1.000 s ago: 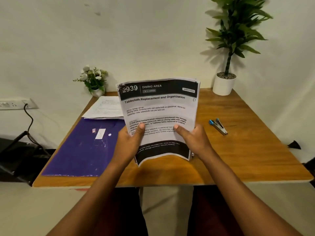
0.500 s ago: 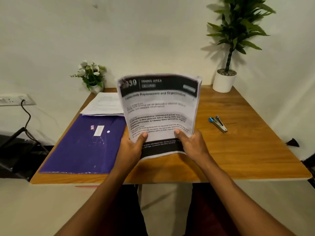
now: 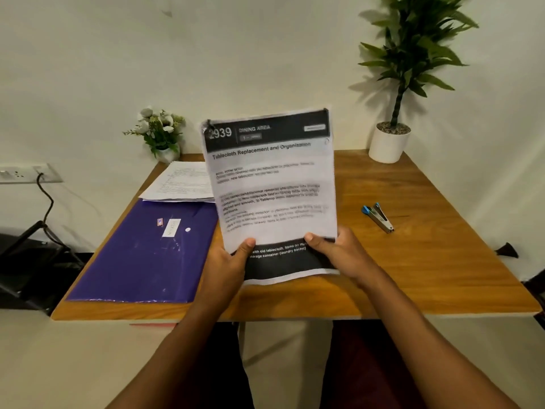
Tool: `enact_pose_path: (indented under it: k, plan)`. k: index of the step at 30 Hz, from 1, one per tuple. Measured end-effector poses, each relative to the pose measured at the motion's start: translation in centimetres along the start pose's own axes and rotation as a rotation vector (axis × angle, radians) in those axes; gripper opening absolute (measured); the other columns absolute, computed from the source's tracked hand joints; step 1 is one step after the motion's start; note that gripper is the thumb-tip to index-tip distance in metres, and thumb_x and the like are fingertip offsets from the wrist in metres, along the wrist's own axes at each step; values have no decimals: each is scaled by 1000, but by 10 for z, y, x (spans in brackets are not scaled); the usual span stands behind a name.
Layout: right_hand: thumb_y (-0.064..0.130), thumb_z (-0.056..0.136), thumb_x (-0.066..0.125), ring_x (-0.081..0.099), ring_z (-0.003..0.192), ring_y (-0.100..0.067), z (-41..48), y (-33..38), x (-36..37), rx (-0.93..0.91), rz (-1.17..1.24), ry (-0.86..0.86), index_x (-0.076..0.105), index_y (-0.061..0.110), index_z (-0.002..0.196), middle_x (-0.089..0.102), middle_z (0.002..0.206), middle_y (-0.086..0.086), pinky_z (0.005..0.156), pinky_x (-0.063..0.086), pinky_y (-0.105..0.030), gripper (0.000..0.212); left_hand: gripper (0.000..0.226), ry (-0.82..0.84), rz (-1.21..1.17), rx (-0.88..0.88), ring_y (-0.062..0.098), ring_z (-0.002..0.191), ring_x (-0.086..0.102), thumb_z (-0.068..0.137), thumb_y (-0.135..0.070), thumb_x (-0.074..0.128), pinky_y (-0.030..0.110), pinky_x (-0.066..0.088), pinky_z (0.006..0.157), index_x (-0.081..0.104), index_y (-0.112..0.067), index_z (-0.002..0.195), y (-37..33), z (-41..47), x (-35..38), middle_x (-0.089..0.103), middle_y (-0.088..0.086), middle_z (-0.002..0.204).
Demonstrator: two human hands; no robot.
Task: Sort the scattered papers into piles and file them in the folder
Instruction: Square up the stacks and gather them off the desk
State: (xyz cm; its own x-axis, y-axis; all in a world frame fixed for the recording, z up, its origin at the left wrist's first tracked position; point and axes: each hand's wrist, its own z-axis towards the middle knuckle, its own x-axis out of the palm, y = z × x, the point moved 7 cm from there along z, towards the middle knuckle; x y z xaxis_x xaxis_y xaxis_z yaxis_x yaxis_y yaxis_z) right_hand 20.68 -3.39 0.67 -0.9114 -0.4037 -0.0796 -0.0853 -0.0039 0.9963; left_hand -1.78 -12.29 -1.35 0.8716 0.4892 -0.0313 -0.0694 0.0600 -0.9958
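Observation:
I hold a stack of printed papers (image 3: pixel 269 184) upright over the middle of the wooden table (image 3: pixel 436 261); its top sheet has black bands and the heading "Tablecloth Replacement and Organization". My left hand (image 3: pixel 227 264) grips the lower left edge with the thumb on the front. My right hand (image 3: pixel 339 252) grips the lower right edge the same way. A purple folder (image 3: pixel 141 255) lies flat on the table's left side. Behind the folder lies a second pile of white papers (image 3: pixel 182 184).
A blue and silver stapler (image 3: pixel 378 216) lies on the table to the right. A small flower pot (image 3: pixel 160 134) stands at the back left and a tall potted plant (image 3: pixel 392 134) at the back right. A wall socket with a cable (image 3: pixel 44 190) is on the left.
The stack has been lowered a little and both hands have slid down to its bottom edge. The folder, second pile and stapler have not moved.

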Motion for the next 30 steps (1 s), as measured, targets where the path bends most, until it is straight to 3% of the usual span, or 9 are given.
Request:
enact_pose_path:
  k: [5,7,11,16,19,21,24,28,30]
  plan:
    - [13,90,64,68,115,-26,-10,11,12,-21,674,83,55,14,134,70,124,-10,84,62,-38,45,30,-167,-406,-173,8,98,74,99,-24,63,25,61,76,60,-21,129,9,-9,10,75,-6,113]
    - [12,88,71,67,117,-28,-17,4,35,-16,637,39,57,15,132,71,125,-10,92,59,-44,46,24,-184,-491,-215,15,99,75,100,-23,61,30,62,77,61,-26,124,12,-16,28,77,-6,111]
    - [21,85,80,72,109,-27,-8,-12,45,39,479,-249,62,26,123,75,116,-2,94,57,-55,42,27,-149,-579,-319,26,97,75,98,-22,64,42,62,80,61,-20,125,10,-26,56,77,5,111]
    - [3,90,72,74,94,-8,-7,6,-7,-24,299,-309,65,24,101,77,94,11,82,61,-32,25,26,-98,-399,-188,12,70,70,95,-12,68,23,53,52,65,-9,121,-11,9,-8,74,17,115]
    - [3,90,72,68,77,10,-16,25,-36,-87,102,-288,59,29,93,67,90,19,65,51,-11,29,35,-16,-186,-50,24,93,76,88,-7,73,28,61,68,67,-13,122,-34,38,-58,76,14,112]
    - [11,91,72,66,79,5,-21,31,-44,-83,-40,-231,55,33,93,63,94,20,65,47,-13,28,41,134,-15,-46,27,96,76,82,-5,76,29,62,73,68,-13,122,-44,43,-63,78,9,105]
    - [19,92,72,62,85,-3,-27,37,-41,-65,-121,-167,50,37,96,60,95,19,62,47,-15,28,27,261,143,-21,23,92,77,85,-8,76,29,63,73,72,-15,111,-53,32,-48,79,2,100]
    - [20,94,70,62,74,1,-32,51,-36,-104,-124,-195,44,38,91,54,91,19,52,47,-11,31,19,187,51,4,20,90,77,91,-22,70,32,64,72,69,-22,110,-54,22,-39,79,-1,99]
    - [17,92,71,65,76,12,-32,46,-38,-131,-104,-200,48,37,95,59,93,16,54,50,-10,31,21,149,37,16,21,90,77,90,-27,70,36,64,72,67,-22,110,-51,21,-41,79,0,100]
